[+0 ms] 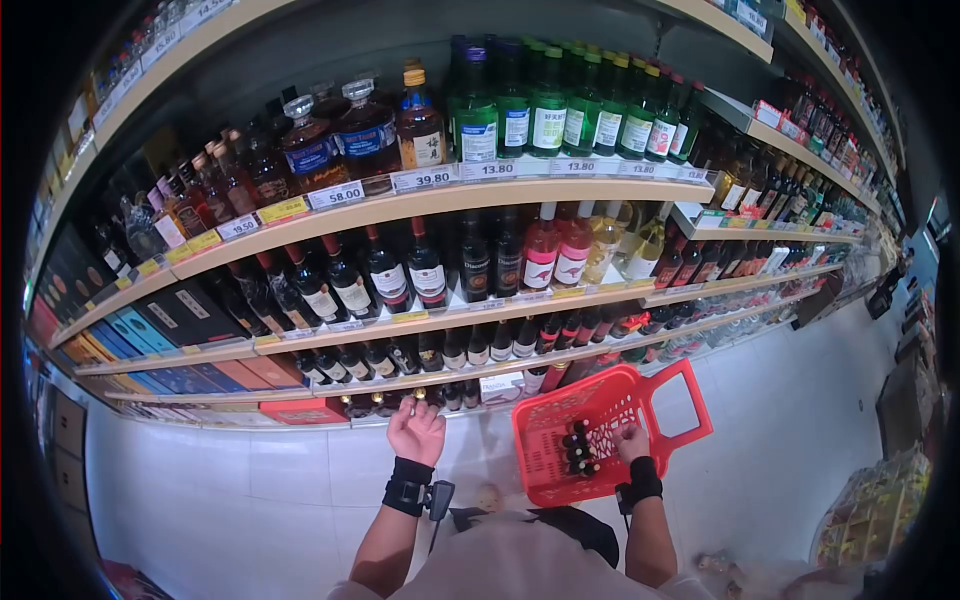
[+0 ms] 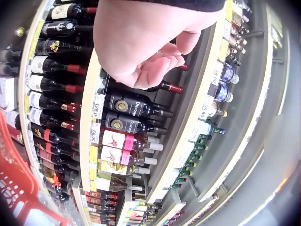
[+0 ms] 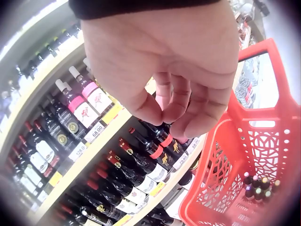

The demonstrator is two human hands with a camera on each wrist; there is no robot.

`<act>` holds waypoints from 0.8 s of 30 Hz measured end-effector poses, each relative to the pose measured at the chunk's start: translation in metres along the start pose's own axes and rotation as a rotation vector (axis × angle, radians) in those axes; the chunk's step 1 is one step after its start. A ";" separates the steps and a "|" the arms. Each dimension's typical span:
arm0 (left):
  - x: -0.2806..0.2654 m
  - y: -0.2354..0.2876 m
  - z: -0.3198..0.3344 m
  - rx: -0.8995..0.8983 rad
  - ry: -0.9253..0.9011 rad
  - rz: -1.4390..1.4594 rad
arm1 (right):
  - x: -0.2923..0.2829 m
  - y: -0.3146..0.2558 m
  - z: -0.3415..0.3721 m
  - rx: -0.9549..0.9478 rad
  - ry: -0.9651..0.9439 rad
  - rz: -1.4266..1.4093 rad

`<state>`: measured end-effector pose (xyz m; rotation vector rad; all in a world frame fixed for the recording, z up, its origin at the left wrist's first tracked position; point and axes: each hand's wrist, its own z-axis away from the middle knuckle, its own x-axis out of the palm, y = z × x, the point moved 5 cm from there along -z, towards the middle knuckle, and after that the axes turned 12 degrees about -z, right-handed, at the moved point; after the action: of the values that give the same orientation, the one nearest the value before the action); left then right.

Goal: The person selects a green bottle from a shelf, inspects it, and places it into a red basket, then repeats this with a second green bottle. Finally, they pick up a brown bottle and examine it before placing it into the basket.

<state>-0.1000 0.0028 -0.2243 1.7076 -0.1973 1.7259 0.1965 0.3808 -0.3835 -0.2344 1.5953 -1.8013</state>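
My left hand (image 1: 417, 432) is held in front of the lower wine shelves, fingers loosely curled and nothing in them. In the left wrist view its fingers (image 2: 157, 70) overlap dark wine bottles (image 2: 129, 104) on the shelf behind. A red shopping basket (image 1: 527, 455) with a large loop handle (image 1: 697, 395) stands on my right. Several small dark bottles (image 3: 257, 194) with pale caps stand together inside it. Over the basket's right side, near the handle, hangs my right hand (image 1: 630, 442). The right wrist view shows it empty, with its fingers bent loosely towards the thumb.
Long shelves in front carry green bottles (image 1: 548, 115), brown liquor bottles (image 1: 420, 130), pink-labelled bottles (image 1: 573, 250) and rows of red wine (image 1: 385, 280). Price tags (image 1: 340, 195) line the shelf edges. Boxed goods (image 1: 205, 320) fill the lower left. Stacked packs (image 1: 870, 510) stand on the pale floor (image 1: 270, 490) at right.
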 end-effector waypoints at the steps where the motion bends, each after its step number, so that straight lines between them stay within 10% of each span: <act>1: 0.001 0.001 0.000 -0.001 0.012 0.001 | 0.003 -0.007 0.003 -0.010 0.009 -0.002; 24: 0.064 -0.068 0.014 -0.100 -0.370 0.109 | -0.048 -0.068 -0.035 0.061 -0.170 -0.276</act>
<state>-0.0441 0.0693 -0.1869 1.9587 -0.5428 1.4342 0.1856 0.4367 -0.3137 -0.5875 1.4406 -1.9747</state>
